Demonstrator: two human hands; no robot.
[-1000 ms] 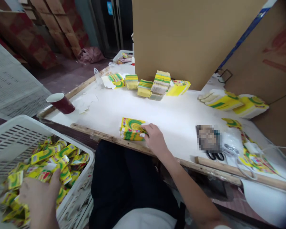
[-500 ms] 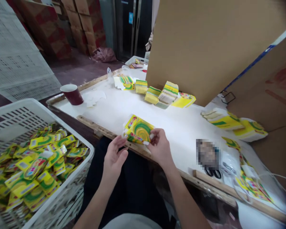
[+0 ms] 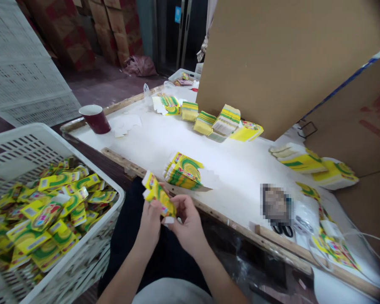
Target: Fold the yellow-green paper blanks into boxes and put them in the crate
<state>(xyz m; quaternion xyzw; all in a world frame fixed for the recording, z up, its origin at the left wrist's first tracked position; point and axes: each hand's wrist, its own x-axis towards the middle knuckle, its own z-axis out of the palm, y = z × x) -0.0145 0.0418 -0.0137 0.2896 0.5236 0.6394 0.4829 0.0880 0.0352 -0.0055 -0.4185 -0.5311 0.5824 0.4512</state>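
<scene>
A small yellow-and-green printed carton is held between both hands just above my lap, tilted, with white flaps showing at its ends. My left hand has its fingers closed on the carton's near left side. My right hand pinches its lower right end, where a white flap sticks out. Just beyond the hands, a stack of flat, unfolded cartons rests at the front edge of the white table.
At left, a white plastic basket holds many small yellow cartons. A dark red cup stands on the table's left corner. Bundles of flat cartons lie by a cardboard panel. Black scissor handles lie at right.
One carton has come off the stack and moved toward me, now between both hands and partly opened out. The stack stays on the table edge. The left hand has closed.
</scene>
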